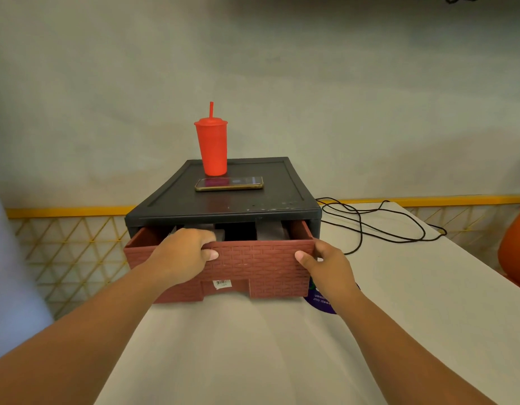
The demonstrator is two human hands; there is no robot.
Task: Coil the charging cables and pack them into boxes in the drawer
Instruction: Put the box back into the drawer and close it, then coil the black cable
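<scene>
A brick-patterned red-brown drawer (258, 267) stands partly pulled out of a black cabinet (223, 206) on the white table (399, 302). My left hand (183, 249) grips the drawer's top front edge, fingers inside and thumb on the front face. At the drawer's right front corner my right hand (323, 264) grips it, thumb on the front. Inside the drawer I see grey and black boxes (267, 230), mostly hidden. A loose black charging cable (369, 226) sprawls on the table to the right of the cabinet.
An orange-red lidded cup with a straw (212, 147) and a phone (229, 183) sit on the cabinet top. A purple round sticker (320, 299) lies beneath my right wrist. A yellow lattice rail (77, 244) runs behind the table; an orange round object (515, 252) sits far right.
</scene>
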